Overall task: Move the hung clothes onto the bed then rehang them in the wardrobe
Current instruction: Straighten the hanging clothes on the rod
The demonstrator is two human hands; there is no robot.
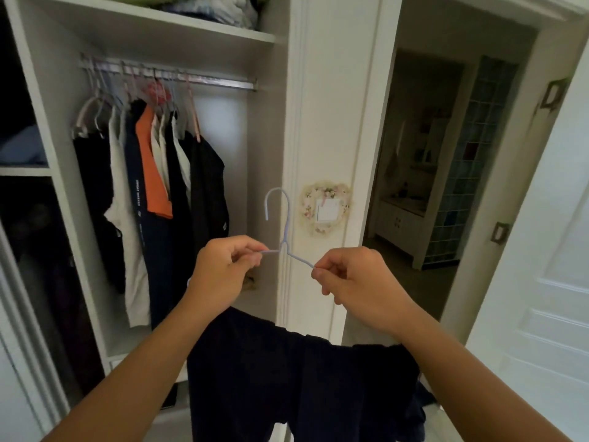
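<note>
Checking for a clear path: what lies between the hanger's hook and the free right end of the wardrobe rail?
Head view: nothing between the hook and rail, just the wardrobe's bare back wall.

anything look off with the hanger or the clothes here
The hanger looks odd: its arms are bent, the right one sloping steeply down, as both hands pinch them. The dark garment lies draped over the forearms, not on the hanger.
</note>
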